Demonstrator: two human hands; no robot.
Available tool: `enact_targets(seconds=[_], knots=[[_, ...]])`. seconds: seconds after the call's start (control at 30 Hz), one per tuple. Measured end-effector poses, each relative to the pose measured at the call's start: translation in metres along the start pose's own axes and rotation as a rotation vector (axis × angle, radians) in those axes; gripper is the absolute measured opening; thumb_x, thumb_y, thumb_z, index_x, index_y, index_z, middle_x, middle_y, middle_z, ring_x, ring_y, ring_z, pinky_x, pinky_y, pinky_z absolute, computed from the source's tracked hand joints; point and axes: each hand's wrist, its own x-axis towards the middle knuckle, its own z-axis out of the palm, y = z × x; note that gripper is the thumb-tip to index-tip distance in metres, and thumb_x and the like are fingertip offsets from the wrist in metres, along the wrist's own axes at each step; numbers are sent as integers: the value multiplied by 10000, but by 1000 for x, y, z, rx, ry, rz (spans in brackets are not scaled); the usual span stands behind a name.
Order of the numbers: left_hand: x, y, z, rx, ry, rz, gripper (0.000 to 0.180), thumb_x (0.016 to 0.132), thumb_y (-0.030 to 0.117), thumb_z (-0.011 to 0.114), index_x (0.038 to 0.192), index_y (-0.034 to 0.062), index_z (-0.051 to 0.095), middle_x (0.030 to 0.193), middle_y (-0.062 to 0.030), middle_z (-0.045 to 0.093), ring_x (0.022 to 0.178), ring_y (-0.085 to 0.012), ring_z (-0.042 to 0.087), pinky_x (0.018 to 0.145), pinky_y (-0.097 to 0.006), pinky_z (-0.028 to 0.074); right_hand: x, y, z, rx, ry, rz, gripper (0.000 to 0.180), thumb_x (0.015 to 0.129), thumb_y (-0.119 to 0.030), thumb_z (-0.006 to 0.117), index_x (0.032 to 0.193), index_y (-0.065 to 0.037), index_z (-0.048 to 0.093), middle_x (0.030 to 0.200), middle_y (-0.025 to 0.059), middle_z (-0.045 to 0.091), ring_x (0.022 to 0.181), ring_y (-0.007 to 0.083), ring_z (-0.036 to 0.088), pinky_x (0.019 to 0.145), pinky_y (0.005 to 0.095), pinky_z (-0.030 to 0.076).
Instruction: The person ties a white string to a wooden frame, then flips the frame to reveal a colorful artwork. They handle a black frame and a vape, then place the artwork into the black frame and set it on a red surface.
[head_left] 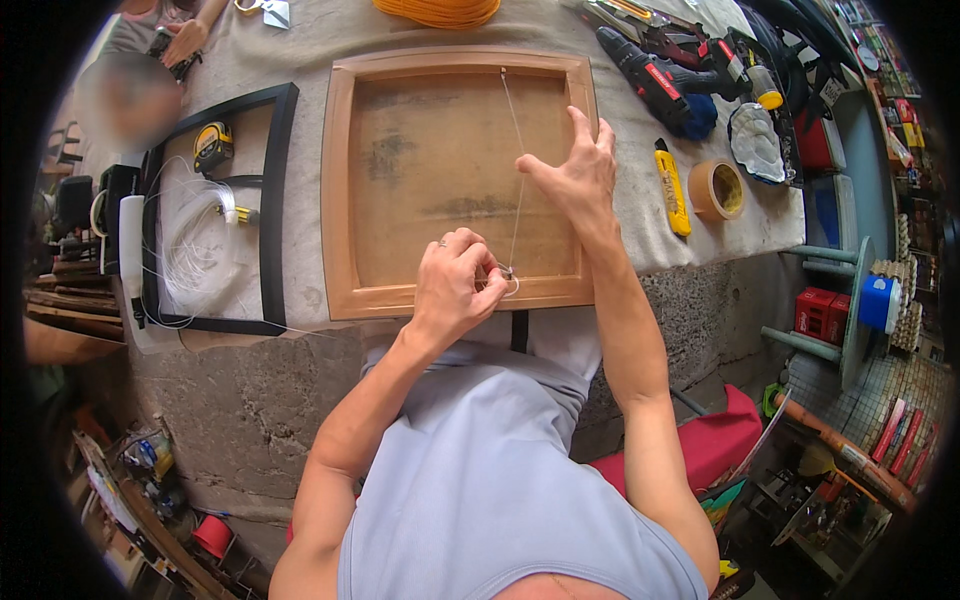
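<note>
Wooden frame is lying face down on the cloth-covered bench, directly in front of the person, with its brown backing board facing up. A thin cord is running across the back of it, from the far rail down to the near rail.

Left hand is curled almost closed at the near rail, thumb and fingertips pinching the cord's lower end beside a small ring fitting. Right hand is resting over the right half of the backing board, fingers spread wide; the thumb and forefinger are touching the cord near its middle, though I cannot tell whether they are actually gripping it.

Left of the wooden frame, a black frame is lying flat, touching or just beside it, with a loose coil of white line and a yellow tape measure inside its opening. To the right, a yellow utility knife and a roll of tape are lying just beside each other. Farther back, a cordless drill is lying among other tools. A spool of orange cord is sitting at the far edge. Another person's hand is showing at the upper left corner.
</note>
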Motion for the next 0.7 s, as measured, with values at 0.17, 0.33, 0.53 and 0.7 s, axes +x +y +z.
enact_targets(seconds=[0.17,0.33,0.53,0.7], knots=[[0,-1,-1,-2,10,5,90,670,107,646,693,41,589,827,-86,565,731,-248,548,684,-366,415,0,2,2,30,36,-18,892,575,-374,781,1328,-17,461,1324,399,335,1209,502,416,1006,527,363],[0,-1,0,-28,23,-7,86,675,102,642,694,36,590,821,-90,564,709,-254,547,666,-367,427,-1,4,5,-5,18,-10,870,584,-386,783,1324,-48,473,1344,390,315,1235,491,393,1014,534,347],[1,-4,-2,-231,122,-106,72,727,63,619,725,4,577,838,-114,539,716,-238,536,645,-334,434,-13,-1,-1,-41,163,-166,716,648,-393,780,1256,-92,549,1310,310,396,1191,446,436,991,504,371],[-3,-8,-9,-493,233,-320,104,837,75,593,773,-5,575,898,-74,507,751,-157,495,673,-288,429,-51,-9,-27,430,-266,-369,262,799,-211,688,1000,-44,683,995,167,606,913,308,592,808,396,473]])
